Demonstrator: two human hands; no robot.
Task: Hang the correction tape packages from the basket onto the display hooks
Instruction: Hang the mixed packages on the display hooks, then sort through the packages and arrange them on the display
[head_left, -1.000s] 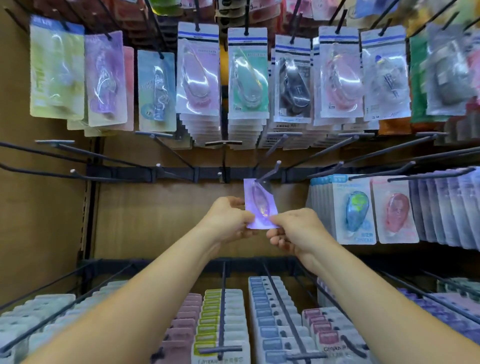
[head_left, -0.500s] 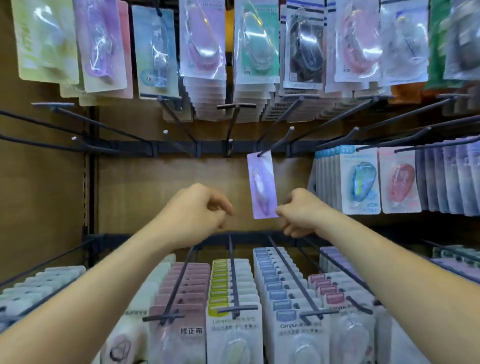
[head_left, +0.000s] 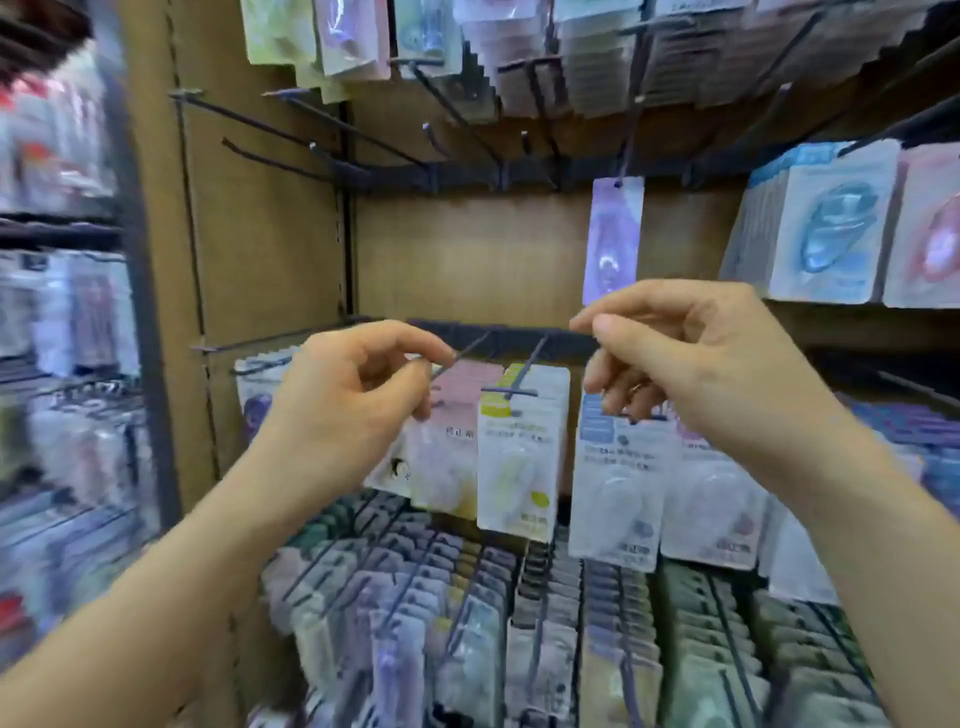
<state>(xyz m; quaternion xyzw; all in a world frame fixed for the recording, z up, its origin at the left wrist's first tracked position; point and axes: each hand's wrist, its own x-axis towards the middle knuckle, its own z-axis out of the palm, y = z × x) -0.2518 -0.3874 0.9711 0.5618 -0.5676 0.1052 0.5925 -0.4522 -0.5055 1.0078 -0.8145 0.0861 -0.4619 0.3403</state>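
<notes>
A purple correction tape package (head_left: 613, 236) hangs alone on a black display hook (head_left: 631, 124) in the middle row, against the brown back panel. My right hand (head_left: 691, 358) is just below it, fingers loosely curled with thumb and forefinger near each other, holding nothing. My left hand (head_left: 353, 400) is lower and to the left, curled the same way and empty, in front of a lower row of packages. The basket is out of view.
Several bare hooks (head_left: 332, 156) stick out to the left of the purple package. Blue and pink packages (head_left: 831, 234) fill the hooks to the right. Full rows hang above (head_left: 571, 52) and below (head_left: 519, 452). A neighbouring rack (head_left: 62, 312) stands at left.
The purple package went onto the hook and both hands let go of it. My hands have drawn back toward me, and the view has dropped and swung left.
</notes>
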